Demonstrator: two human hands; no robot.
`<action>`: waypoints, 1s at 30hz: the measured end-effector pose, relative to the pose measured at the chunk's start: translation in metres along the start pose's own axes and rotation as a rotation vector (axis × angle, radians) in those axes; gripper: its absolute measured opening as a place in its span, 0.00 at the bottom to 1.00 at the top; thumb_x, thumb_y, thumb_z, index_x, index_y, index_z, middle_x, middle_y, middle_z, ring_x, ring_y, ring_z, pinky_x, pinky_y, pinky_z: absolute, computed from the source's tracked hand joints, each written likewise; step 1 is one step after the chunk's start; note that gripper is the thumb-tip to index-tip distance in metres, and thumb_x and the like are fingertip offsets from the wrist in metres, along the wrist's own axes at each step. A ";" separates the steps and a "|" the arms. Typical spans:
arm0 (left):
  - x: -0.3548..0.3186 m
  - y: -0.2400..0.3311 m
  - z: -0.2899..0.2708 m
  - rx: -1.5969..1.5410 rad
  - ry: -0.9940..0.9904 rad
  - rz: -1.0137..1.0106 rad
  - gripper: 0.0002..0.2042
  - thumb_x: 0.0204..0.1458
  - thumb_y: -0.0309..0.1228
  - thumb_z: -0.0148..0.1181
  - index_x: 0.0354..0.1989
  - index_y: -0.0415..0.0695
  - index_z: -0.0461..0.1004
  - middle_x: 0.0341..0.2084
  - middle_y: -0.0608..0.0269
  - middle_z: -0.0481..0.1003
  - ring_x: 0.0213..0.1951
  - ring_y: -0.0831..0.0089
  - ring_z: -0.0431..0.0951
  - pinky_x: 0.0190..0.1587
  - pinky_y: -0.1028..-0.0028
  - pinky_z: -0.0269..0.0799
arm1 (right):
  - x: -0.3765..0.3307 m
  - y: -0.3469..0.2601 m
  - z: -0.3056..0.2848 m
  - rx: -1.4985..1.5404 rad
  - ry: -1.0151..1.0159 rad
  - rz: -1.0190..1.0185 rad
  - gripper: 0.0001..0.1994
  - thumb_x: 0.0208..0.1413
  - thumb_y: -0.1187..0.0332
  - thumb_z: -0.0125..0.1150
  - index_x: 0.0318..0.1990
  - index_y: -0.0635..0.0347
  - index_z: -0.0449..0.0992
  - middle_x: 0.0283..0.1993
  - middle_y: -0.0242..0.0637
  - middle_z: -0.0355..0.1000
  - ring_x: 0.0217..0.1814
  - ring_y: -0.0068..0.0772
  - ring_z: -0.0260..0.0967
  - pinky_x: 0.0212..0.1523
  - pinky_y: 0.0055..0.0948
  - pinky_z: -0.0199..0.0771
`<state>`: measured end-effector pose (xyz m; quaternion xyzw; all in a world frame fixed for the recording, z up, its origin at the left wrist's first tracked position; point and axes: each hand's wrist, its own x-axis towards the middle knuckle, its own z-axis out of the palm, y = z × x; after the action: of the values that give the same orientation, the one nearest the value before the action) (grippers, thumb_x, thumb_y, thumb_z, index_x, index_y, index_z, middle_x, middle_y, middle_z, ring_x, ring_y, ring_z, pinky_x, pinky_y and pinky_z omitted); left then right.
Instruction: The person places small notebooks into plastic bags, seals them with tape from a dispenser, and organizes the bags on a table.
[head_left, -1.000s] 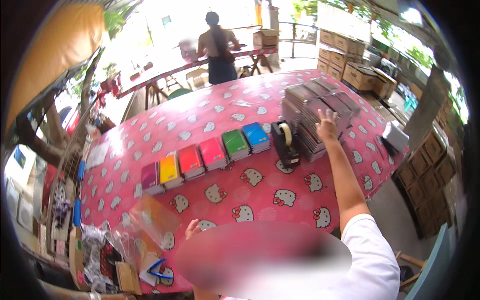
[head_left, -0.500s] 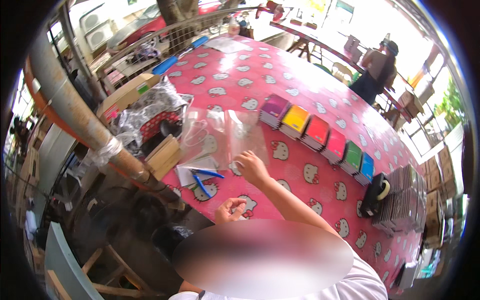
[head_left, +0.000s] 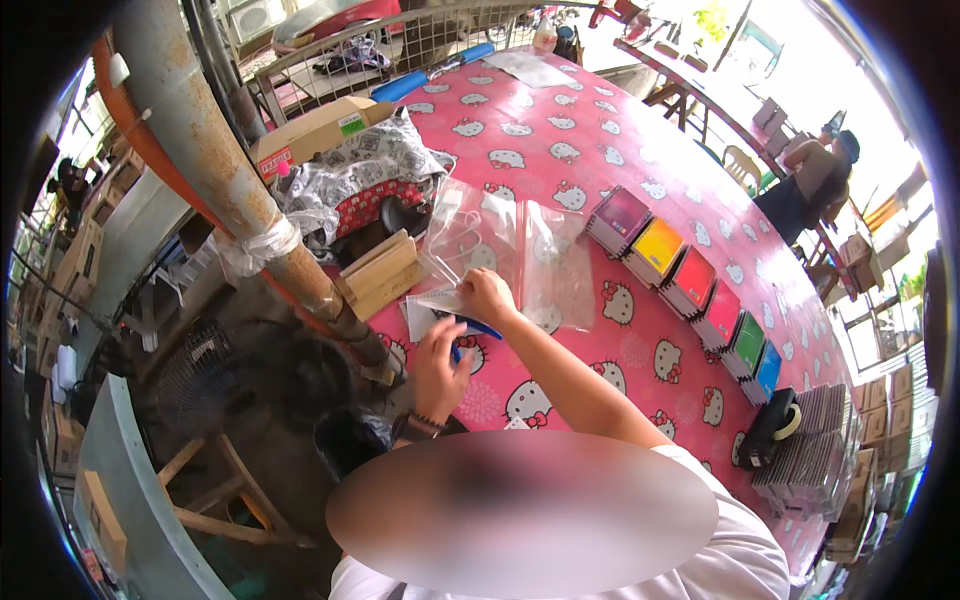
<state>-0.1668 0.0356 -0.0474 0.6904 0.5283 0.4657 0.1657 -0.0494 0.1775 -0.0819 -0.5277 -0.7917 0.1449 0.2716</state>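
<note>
My right hand [head_left: 489,297] reaches over a small stack of white paper [head_left: 436,303], its fingers pinched on the top sheet's edge, which looks tilted up. Nearer to me my left hand [head_left: 441,372], a dark bracelet at the wrist, is held with its fingers apart and nothing in them. Beneath and beside it shows part of a blue-handled tool [head_left: 483,328]; my hands and the paper hide the rest. Just beyond the right hand lie clear plastic sleeves [head_left: 556,262], with a pale looped cord [head_left: 458,240] on the left one.
A row of colourful spiral notebook stacks [head_left: 690,282] crosses the pink table. At right stand a black tape dispenser [head_left: 768,432] and bundled notebooks [head_left: 808,450]. Wooden blocks [head_left: 382,277], an opened carton [head_left: 325,130] and a rusty post [head_left: 215,150] border the left. Another person [head_left: 815,180] stands far right.
My right hand has moved from the plastic sleeve to the paper and pinched it. My left hand has risen forward over the blue-handled tool and spread its fingers. The view has shifted.
</note>
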 end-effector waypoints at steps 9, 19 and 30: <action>0.059 -0.050 0.051 0.693 -0.355 -0.082 0.31 0.51 0.55 0.46 0.61 0.52 0.58 0.63 0.61 0.54 0.64 0.62 0.51 0.58 0.38 0.43 | -0.086 0.101 -0.179 1.443 0.575 0.381 0.06 0.54 0.69 0.54 0.33 0.62 0.72 0.29 0.34 0.71 0.28 0.23 0.67 0.30 0.25 0.69; 0.045 0.062 0.100 -0.839 -0.552 -0.249 0.31 0.48 0.43 0.59 0.59 0.41 0.59 0.52 0.52 0.67 0.54 0.61 0.67 0.56 0.60 0.59 | -0.257 -0.007 -0.314 0.036 0.489 0.186 0.02 0.49 0.78 0.53 0.29 0.61 0.68 0.40 0.40 0.71 0.42 0.37 0.68 0.43 0.34 0.66; 0.008 0.081 0.198 -0.501 -0.887 -0.383 0.19 0.44 0.19 0.58 0.48 0.37 0.69 0.30 0.60 0.77 0.28 0.75 0.77 0.30 0.76 0.74 | -0.324 0.068 -0.175 -0.028 0.195 0.399 0.21 0.48 0.58 0.61 0.51 0.49 0.70 0.59 0.39 0.61 0.62 0.46 0.52 0.61 0.50 0.51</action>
<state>0.0422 0.0629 -0.0865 0.6515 0.3965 0.2028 0.6141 0.1996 -0.1010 -0.0652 -0.6890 -0.6435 0.1330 0.3057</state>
